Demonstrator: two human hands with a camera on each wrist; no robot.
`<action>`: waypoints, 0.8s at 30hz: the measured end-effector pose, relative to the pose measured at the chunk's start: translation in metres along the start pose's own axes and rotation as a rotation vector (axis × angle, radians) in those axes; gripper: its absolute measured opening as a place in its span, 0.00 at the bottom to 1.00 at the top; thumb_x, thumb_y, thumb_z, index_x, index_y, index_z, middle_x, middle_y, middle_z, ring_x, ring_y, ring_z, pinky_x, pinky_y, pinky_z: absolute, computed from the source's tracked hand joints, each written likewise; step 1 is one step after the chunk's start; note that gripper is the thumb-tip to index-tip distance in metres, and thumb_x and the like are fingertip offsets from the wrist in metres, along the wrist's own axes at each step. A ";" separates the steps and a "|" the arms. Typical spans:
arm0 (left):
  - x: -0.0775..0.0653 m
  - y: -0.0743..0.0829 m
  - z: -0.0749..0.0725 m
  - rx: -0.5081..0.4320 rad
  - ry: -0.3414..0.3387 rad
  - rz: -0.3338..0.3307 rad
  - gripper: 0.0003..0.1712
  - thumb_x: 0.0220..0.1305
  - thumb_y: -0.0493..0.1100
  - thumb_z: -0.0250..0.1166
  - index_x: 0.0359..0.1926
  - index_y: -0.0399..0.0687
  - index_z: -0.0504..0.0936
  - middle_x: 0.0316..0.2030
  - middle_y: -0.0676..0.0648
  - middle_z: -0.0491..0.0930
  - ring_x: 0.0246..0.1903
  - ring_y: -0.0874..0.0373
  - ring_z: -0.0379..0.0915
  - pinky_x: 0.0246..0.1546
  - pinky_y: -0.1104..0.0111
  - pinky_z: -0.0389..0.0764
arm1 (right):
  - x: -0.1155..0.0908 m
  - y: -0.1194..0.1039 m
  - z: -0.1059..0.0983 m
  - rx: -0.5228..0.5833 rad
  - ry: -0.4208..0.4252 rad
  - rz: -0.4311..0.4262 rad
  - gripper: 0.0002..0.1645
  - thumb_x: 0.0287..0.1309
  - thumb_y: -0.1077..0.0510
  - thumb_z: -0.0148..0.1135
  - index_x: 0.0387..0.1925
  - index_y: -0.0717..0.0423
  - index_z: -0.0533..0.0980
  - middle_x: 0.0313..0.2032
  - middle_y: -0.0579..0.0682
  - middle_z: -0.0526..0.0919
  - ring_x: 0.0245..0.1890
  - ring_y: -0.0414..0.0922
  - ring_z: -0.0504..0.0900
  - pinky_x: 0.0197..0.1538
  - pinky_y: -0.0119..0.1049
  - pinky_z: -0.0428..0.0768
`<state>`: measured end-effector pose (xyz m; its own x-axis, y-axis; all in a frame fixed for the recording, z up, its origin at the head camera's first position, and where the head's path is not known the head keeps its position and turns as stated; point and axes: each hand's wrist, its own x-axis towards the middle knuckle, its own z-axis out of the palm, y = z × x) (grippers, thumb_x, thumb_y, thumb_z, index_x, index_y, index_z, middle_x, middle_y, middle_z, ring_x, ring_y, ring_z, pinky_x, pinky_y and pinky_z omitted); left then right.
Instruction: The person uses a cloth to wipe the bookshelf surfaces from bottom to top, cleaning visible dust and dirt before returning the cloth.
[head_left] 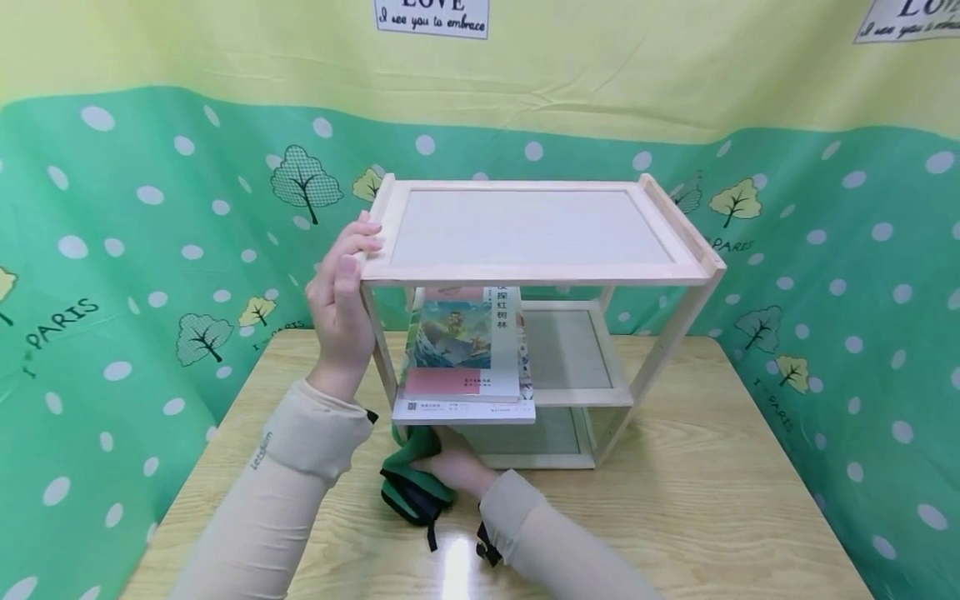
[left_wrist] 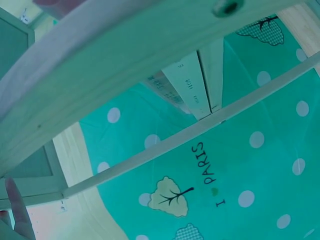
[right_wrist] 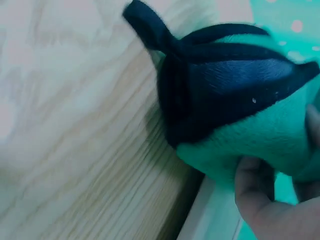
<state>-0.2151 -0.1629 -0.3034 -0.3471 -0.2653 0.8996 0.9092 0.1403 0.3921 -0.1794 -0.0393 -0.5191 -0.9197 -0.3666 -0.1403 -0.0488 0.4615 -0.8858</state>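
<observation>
A pale wooden three-tier shelf (head_left: 525,274) stands on the table. My left hand (head_left: 341,292) grips the left end of its top tier, the fingers over the edge; in the left wrist view a finger (left_wrist: 20,207) shows at the lower left. Below the middle tier, at the shelf's front left, my right hand (head_left: 450,458) holds a green, soft fabric pouch (head_left: 412,475) with black trim and a black loop. Close up in the right wrist view, curled fingers (right_wrist: 250,187) pinch the side of the pouch (right_wrist: 270,127).
Several books (head_left: 457,342) lie stacked on the left of the middle tier and jut out past its front edge. Under everything is a wood-grain table (head_left: 720,508). A green and yellow printed curtain (head_left: 150,250) hangs behind and at both sides.
</observation>
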 end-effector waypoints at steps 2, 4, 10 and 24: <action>0.001 0.000 0.000 0.001 -0.003 0.001 0.23 0.67 0.43 0.45 0.37 0.23 0.77 0.49 0.51 0.84 0.62 0.45 0.74 0.73 0.52 0.67 | -0.003 -0.005 0.001 0.006 0.044 0.013 0.45 0.53 0.60 0.70 0.71 0.60 0.62 0.68 0.63 0.69 0.69 0.61 0.67 0.71 0.55 0.70; 0.001 0.000 0.000 0.009 -0.005 -0.001 0.23 0.67 0.43 0.45 0.36 0.23 0.77 0.49 0.53 0.84 0.63 0.45 0.74 0.73 0.52 0.67 | -0.006 -0.009 0.001 0.031 0.095 0.019 0.45 0.51 0.62 0.71 0.69 0.64 0.63 0.67 0.65 0.69 0.68 0.63 0.68 0.70 0.57 0.70; -0.001 0.001 -0.001 0.031 0.002 -0.010 0.24 0.67 0.43 0.44 0.37 0.23 0.77 0.49 0.57 0.84 0.63 0.49 0.73 0.72 0.53 0.69 | -0.016 -0.018 0.004 0.179 0.194 -0.002 0.43 0.50 0.66 0.69 0.67 0.69 0.64 0.67 0.68 0.68 0.68 0.65 0.66 0.71 0.59 0.68; -0.001 0.003 -0.002 0.021 -0.004 -0.004 0.24 0.68 0.43 0.45 0.38 0.23 0.78 0.50 0.56 0.84 0.63 0.49 0.73 0.72 0.53 0.68 | -0.037 -0.052 0.022 0.532 0.373 -0.116 0.45 0.53 0.68 0.63 0.70 0.69 0.54 0.69 0.68 0.63 0.70 0.61 0.64 0.74 0.56 0.65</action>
<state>-0.2119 -0.1641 -0.3040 -0.3516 -0.2624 0.8986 0.9027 0.1594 0.3997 -0.1337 -0.0677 -0.4780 -0.9980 -0.0417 0.0470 -0.0444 -0.0613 -0.9971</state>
